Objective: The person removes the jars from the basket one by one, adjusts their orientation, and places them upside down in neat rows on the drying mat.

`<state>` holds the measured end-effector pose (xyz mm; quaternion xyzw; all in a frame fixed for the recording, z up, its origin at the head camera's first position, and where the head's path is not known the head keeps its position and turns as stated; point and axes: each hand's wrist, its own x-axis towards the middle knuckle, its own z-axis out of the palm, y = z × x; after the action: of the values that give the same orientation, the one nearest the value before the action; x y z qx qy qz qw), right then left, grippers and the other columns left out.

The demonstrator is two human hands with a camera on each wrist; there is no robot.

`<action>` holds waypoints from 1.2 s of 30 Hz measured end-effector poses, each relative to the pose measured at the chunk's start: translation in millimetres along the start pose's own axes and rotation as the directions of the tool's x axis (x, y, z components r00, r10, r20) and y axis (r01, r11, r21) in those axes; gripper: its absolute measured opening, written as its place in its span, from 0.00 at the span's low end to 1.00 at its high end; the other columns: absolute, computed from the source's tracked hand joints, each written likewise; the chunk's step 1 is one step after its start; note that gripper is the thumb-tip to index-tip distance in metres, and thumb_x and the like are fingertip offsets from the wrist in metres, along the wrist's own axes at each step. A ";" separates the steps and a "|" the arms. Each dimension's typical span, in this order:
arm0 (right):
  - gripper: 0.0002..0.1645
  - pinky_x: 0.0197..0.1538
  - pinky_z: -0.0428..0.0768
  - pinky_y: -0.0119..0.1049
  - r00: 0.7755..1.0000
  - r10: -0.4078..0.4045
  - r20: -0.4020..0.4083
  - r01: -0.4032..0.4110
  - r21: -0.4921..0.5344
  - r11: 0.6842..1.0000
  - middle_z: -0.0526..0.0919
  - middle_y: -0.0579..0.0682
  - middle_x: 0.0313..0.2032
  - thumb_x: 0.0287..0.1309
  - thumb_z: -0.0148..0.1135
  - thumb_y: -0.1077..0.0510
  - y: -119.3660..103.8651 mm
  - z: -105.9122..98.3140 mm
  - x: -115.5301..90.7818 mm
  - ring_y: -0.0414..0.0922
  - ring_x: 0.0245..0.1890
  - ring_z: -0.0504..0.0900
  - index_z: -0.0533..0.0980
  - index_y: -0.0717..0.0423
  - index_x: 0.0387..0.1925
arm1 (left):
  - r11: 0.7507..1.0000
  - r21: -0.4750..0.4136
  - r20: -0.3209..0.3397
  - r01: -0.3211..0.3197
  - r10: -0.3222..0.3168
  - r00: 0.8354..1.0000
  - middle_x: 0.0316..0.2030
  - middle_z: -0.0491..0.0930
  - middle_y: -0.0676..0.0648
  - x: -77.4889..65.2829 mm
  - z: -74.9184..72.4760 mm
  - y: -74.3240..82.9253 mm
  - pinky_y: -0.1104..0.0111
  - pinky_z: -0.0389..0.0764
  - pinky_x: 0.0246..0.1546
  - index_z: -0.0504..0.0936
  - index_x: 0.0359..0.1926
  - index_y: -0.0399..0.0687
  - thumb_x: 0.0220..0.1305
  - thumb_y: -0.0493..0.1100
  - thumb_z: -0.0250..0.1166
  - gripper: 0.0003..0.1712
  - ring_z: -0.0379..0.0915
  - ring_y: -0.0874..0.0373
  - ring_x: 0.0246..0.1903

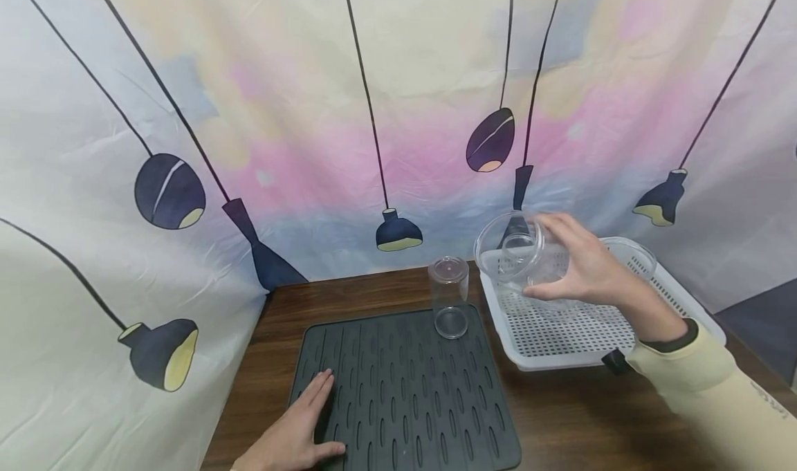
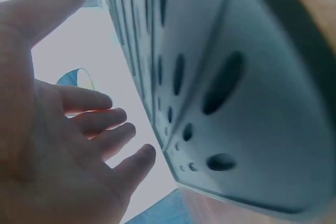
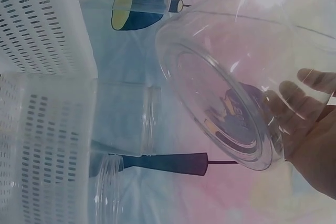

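Observation:
My right hand (image 1: 588,260) grips a clear bowl (image 1: 551,265) by its side, tilted, above the left part of a white perforated basket (image 1: 523,364). Through the transparent wall of the bowl (image 3: 220,40), the fingers show in the right wrist view. My left hand (image 1: 292,422) lies at the left side of a dark grey drying mat (image 1: 398,402), fingers straight and thumb spread over the mat. It holds nothing; the left wrist view shows its palm beside the slotted mat (image 2: 273,114). A clear cylindrical glass (image 1: 450,294) stands on the mat's far right corner.
Inside the basket is more clear ware, with one round rim (image 1: 641,260) showing at the far right and a clear jar (image 3: 126,119) in the right wrist view. Mat and basket stand on a brown wooden table (image 1: 554,416). Behind hangs a curtain (image 1: 311,146) with printed lamps.

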<state>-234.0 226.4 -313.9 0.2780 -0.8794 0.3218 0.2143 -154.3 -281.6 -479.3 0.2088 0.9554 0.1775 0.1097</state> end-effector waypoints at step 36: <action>0.66 0.43 0.80 0.57 0.996 -0.085 0.032 0.088 -0.109 0.990 0.68 0.57 0.60 0.24 0.86 0.40 -12.9 10.6 6.3 0.56 0.51 0.75 0.64 0.54 0.68 | 0.988 -0.053 -0.215 -0.147 0.133 0.968 0.77 0.42 0.53 44.7 -64.0 77.7 0.47 0.68 0.64 0.38 0.77 0.65 0.52 0.78 0.59 0.61 0.49 0.50 0.74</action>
<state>-232.7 208.7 -312.1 0.3080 -0.8858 0.2592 0.2309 -184.2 -214.8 -397.0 0.2520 0.9379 0.2384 0.0022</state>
